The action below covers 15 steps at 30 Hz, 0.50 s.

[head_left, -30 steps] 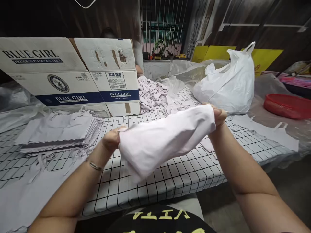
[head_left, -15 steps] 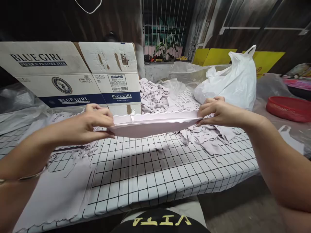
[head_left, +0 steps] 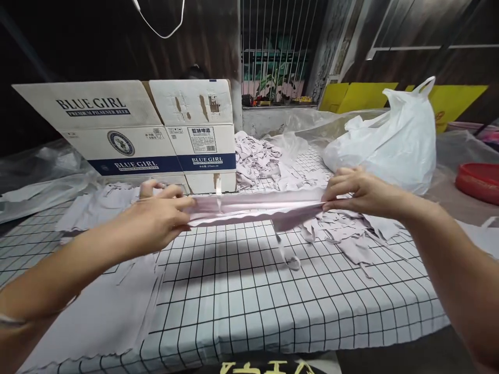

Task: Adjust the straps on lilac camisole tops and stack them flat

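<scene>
1. The left hand pinched one end of the pale cloth, and the right hand pinched the other end.
2. The cloth hung between the two hands, above the table, pulled long and thin (maybe so it would not flop).
3. A strap dangled below the grip, perhaps because no fingers had hold of it.
4. Flat cloths lay below the left hand, maybe spread out to keep them smooth.
5. Messy scraps lay just past the right hand.
6. Under the grip, the table had a pale cover with black squares.
7. Past the left hand stood a box; past the right, a white bag.
8. Far behind the grip were a dark wall and a barred window.
</scene>
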Motion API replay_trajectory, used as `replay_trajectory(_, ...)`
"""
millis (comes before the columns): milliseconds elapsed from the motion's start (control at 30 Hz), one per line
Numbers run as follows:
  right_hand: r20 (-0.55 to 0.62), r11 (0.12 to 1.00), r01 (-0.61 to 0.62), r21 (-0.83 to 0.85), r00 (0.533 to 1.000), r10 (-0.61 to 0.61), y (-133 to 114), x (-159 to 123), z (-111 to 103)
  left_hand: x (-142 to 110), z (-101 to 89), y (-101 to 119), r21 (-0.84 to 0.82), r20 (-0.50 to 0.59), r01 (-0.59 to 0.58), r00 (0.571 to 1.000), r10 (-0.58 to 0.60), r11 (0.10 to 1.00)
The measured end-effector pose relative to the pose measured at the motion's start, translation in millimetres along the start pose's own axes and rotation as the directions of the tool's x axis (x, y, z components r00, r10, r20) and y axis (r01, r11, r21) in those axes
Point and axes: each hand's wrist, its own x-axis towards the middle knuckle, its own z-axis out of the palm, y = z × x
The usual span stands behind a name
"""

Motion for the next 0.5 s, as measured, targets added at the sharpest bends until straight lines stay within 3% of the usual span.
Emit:
replay_trajectory(33,-0.046,0.997,0.012,-0.072,0.999,-0.015,-1,-1,6,-2,5.7,1,0.048,-0.003,0.01,1.0,-0.01,0.999)
replay_trajectory(100,-0.076,0.986,0.031,-0.164,0.996,-0.044,-3,-1,22,-3,19.5,-1,0.081,0.117,0.046,0.992,-0.055,0.996)
replay_trajectory(167,0.001,0.979,0.058,-0.197,0.998,-0.059,-2,1,41,1,34.9,-5,0.076,0.288,0.088,0.952,-0.106,0.993)
replay_trajectory(233,0.074,0.976,0.065,-0.206,0.996,-0.051,1,3,54,4,44.1,-10,0.061,0.389,0.117,0.912,-0.132,0.991)
replay_trajectory(300,0.066,0.977,0.038,-0.212,0.998,-0.025,5,1,55,5,40.3,-13,0.023,0.379,0.131,0.916,-0.13,0.991)
replay_trajectory(400,0.07,0.99,-0.007,-0.142,0.997,0.017,8,-7,38,1,16.9,-18,-0.135,0.362,0.111,0.93,-0.055,0.985)
replay_trajectory(500,0.188,0.999,-0.029,-0.038,0.982,0.036,7,-15,23,-3,1.6,-21,-0.302,0.476,0.103,0.878,0.056,0.948)
